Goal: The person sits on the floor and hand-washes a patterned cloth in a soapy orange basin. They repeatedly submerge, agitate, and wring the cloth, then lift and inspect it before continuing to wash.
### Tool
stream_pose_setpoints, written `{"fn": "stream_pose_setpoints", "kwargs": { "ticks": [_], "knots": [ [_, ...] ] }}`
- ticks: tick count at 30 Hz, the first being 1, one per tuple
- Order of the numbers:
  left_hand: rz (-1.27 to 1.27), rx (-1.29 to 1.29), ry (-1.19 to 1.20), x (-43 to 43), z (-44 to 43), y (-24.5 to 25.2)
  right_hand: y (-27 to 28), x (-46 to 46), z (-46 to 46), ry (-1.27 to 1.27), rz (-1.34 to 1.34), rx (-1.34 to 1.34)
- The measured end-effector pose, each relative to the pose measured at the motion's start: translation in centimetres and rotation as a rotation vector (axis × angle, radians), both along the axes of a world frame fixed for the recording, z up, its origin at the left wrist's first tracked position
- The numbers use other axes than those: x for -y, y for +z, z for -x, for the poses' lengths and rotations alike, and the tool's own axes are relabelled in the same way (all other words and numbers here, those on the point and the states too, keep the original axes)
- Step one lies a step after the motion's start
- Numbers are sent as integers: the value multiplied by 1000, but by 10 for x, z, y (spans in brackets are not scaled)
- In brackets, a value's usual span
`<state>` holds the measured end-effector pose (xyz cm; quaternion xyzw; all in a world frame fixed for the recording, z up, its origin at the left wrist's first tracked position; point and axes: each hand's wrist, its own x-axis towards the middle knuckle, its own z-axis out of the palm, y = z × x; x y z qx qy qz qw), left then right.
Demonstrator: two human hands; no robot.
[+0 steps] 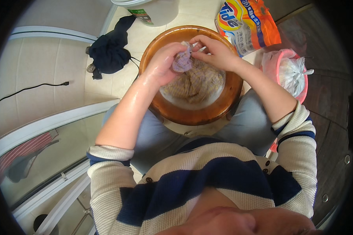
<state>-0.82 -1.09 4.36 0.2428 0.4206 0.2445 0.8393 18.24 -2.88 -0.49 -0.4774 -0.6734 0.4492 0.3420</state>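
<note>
Wet and raised over a brown basin (191, 119), my left hand (164, 61) grips a bunched lilac part of a checked cloth (183, 61). The fingertips of my right hand (216, 54) pinch the upper edge of that bunch from the other side. Below both hands, a yellow-brown checked cloth (201, 80) lies crumpled in the basin, with whitish, sudsy water (188, 103) around it. Whether the lilac bunch and the yellow-brown cloth are one piece, I cannot tell. The basin stands between my knees.
An orange Tide detergent bag (250, 28) stands beyond the basin at right, near a pink bin (302, 92) with a tied plastic bag. Dark clothing (110, 50) lies left on the tiles, by a white bucket (161, 13). A black cable (32, 88) and a sliding-door frame (56, 117) are at left.
</note>
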Motion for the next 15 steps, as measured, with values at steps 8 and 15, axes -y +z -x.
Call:
{"fn": "stream_pose_setpoints", "kwargs": {
  "ticks": [8,15],
  "knots": [
    [-90,-134,-100,13,11,7,-3,-6,2,55,167,311],
    [-1022,-1073,-532,5,35,-26,3,-4,-7,-174,129,163]
  ]
}}
